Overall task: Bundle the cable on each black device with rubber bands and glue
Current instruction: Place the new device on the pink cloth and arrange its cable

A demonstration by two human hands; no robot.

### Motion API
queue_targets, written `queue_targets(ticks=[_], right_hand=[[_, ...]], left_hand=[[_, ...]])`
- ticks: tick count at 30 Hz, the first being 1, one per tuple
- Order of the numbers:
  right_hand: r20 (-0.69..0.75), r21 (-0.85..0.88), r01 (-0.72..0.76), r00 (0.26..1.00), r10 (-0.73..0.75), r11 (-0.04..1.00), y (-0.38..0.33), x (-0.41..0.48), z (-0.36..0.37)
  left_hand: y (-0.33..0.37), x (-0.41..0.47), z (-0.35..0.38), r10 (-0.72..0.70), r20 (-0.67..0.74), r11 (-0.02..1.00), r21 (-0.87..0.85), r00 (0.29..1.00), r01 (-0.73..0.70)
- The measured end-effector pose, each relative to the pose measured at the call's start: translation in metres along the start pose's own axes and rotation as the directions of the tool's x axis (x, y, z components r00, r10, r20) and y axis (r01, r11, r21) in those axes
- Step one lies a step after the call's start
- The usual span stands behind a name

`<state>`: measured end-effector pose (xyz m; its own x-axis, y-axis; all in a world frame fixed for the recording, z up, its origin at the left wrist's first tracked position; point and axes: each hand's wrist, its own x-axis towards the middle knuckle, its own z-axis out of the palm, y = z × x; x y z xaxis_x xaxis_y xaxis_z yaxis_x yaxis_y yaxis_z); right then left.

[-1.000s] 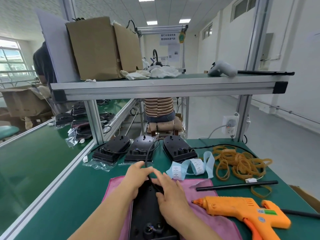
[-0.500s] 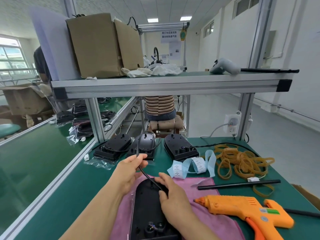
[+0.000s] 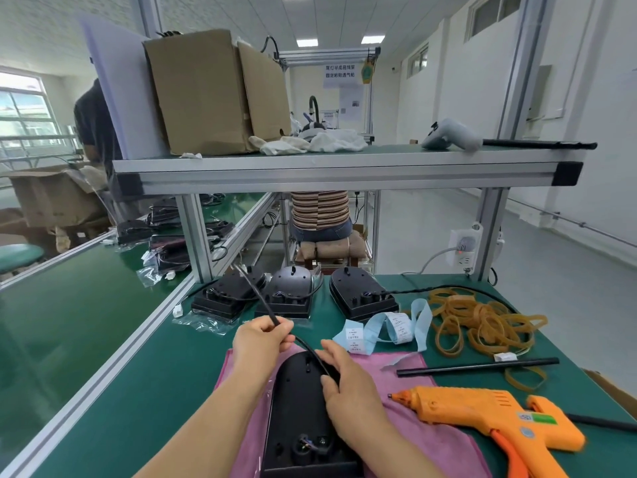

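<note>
The cable [image 3: 256,294] is now drawn out straight from the black device [image 3: 293,408] on the pink cloth [image 3: 431,439]. It is pinched in the left hand [image 3: 260,339] and gripped against the device by the right hand [image 3: 351,388], so coiling can be started.

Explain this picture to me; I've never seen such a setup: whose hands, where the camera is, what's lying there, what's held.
No machine: a person's bare hands, filmed from a camera on their head. On the green workbench lies a pink cloth bearing a flat black plastic device. The left hand pinches its thin black cable; the right hand holds that cable lower, against the device. Nearby: an orange glue gun, a heap of tan rubber bands, three more black devices.
</note>
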<state>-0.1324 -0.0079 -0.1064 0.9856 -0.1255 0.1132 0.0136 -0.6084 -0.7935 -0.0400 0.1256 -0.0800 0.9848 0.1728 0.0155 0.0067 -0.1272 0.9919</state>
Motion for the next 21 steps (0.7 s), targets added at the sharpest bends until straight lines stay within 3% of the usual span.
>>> queue_targets(ticks=[4, 7, 9, 15, 18, 21], right_hand=[[-0.031, -0.17, 0.073, 0.996, -0.08, 0.983, 0.003, 0.002, 0.001], [0.019, -0.252, 0.067, 0.998, -0.065, 0.965, 0.0, 0.004, -0.001], [0.022, -0.325, 0.083, 0.997, -0.08, 0.942, -0.002, 0.006, -0.002], [0.047, -0.322, 0.062, 0.998, -0.049, 0.945, -0.002, 0.007, 0.0], [0.08, -0.343, 0.083, 0.995, -0.059, 0.936, -0.006, 0.01, 0.0], [0.084, -0.341, 0.082, 0.995, -0.056, 0.936, -0.006, 0.011, 0.0]], left_hand=[[-0.005, -0.006, -0.001, 0.018, 0.048, 0.989, 0.148, 0.999, -0.025], [-0.002, -0.014, -0.011, 0.166, 0.053, 0.836, 0.522, 0.985, -0.169], [0.003, -0.025, -0.019, 0.238, 0.066, 0.731, 0.645, 0.969, -0.223], [-0.002, -0.06, -0.032, 0.309, 0.243, 0.705, 0.59, 0.919, -0.393], [-0.007, -0.071, -0.037, 0.363, 0.43, 0.626, 0.545, 0.827, -0.558], [-0.005, -0.084, -0.05, 0.404, 0.452, 0.689, 0.422, 0.795, -0.59]])
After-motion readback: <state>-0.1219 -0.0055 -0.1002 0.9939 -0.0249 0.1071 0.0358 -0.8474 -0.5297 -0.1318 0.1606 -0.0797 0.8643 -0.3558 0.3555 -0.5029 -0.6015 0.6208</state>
